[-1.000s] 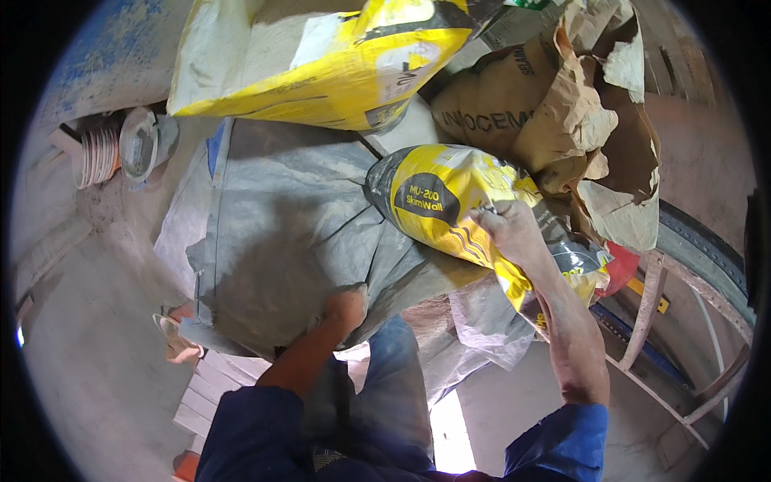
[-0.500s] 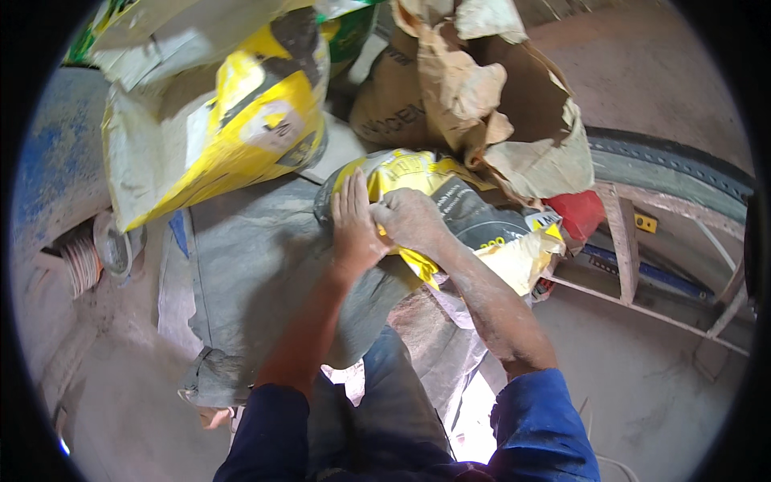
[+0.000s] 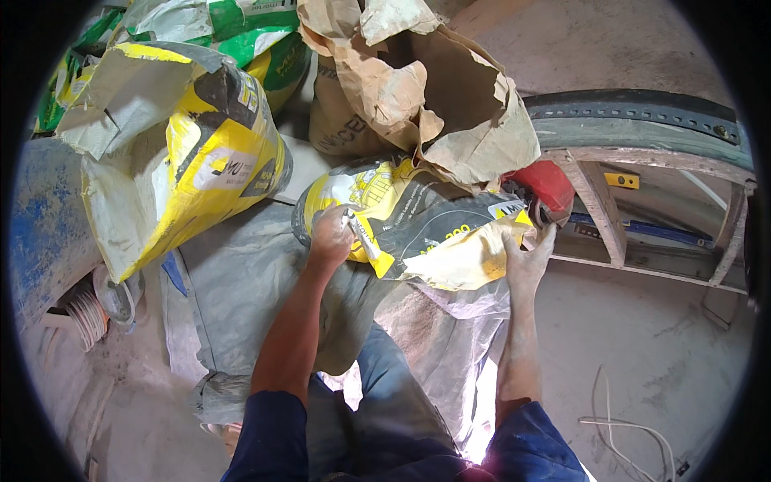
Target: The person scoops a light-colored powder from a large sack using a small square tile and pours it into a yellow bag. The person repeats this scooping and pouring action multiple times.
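In front of me a yellow and dark grey paper bag lies on its side, its torn, pale edge facing me. My left hand has its fingers closed round a folded yellow flap at the bag's near left side. At the right end, my right hand grips the torn paper edge between thumb and fingers. Powdery dust coats the right hand and forearm. Part of the bag rests on a grey sheet. What the bag contains is hidden.
An opened yellow and white bag stands at the left, a torn brown paper sack behind. Green and white bags are at the back. A wooden frame stands right, with a red object beside it. A cable lies lower right.
My right hand has moved from beside the left hand to the bag's right end. My left hand's fingers, outstretched before, are now curled round the flap. The view has shifted.
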`<state>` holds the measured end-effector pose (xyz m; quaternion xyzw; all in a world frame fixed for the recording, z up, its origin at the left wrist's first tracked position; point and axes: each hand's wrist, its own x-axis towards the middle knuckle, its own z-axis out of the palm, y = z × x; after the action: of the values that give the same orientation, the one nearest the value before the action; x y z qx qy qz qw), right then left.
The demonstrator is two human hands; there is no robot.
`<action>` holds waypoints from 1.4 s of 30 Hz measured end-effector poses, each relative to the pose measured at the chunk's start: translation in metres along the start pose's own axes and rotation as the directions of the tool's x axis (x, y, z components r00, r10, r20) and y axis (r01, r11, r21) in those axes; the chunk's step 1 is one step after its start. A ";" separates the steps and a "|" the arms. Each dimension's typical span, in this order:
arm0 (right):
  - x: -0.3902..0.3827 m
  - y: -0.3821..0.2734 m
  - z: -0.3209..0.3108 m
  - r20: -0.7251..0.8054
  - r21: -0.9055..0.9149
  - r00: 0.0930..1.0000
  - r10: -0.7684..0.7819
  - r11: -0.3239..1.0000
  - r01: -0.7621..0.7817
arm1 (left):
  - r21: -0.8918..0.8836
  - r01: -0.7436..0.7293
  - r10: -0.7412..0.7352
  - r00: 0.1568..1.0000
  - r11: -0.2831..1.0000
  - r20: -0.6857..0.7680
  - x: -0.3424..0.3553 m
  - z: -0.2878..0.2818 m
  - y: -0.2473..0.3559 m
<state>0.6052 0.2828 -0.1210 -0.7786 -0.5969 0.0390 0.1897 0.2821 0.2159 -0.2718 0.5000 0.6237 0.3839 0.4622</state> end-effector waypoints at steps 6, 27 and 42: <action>0.011 0.100 0.087 0.857 0.293 0.377 0.352 0.268 -0.918 | 0.065 -0.165 0.165 0.986 0.984 0.019 -0.002 -0.003 -0.007; -0.199 -0.109 0.011 0.749 0.311 0.662 -0.030 0.898 -0.312 | -0.783 0.195 -0.591 0.766 0.591 -0.255 -0.130 -0.031 -0.111; -0.165 0.047 0.004 0.852 0.507 0.522 0.042 0.186 -0.842 | -0.903 0.072 -0.540 0.821 0.423 -0.187 -0.135 -0.009 -0.091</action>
<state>0.6000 0.1183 -0.1678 -0.6044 -0.1991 0.6994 0.3255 0.2588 0.0645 -0.3290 -0.0341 0.5143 0.6540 0.5537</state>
